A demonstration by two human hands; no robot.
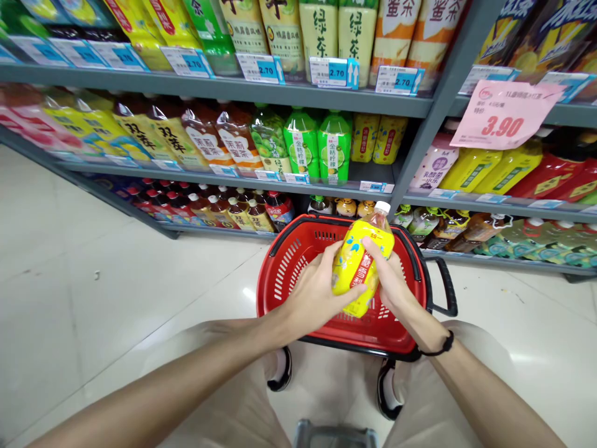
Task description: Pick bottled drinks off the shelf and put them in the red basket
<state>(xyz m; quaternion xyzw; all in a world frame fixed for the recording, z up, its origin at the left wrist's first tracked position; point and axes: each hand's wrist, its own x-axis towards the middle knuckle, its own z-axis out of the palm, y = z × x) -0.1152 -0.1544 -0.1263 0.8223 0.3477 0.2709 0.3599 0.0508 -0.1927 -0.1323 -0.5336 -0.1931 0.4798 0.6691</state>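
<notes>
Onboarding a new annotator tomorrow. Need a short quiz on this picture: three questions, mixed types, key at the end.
1. True or false: the left hand and the right hand both touch the yellow bottle.
2. Which wrist wears the black band: A) left, B) right, C) both?
3. Fill in: the large price on the pink sign is ____.

Key: 1. True. 2. B. 3. 3.90.
</notes>
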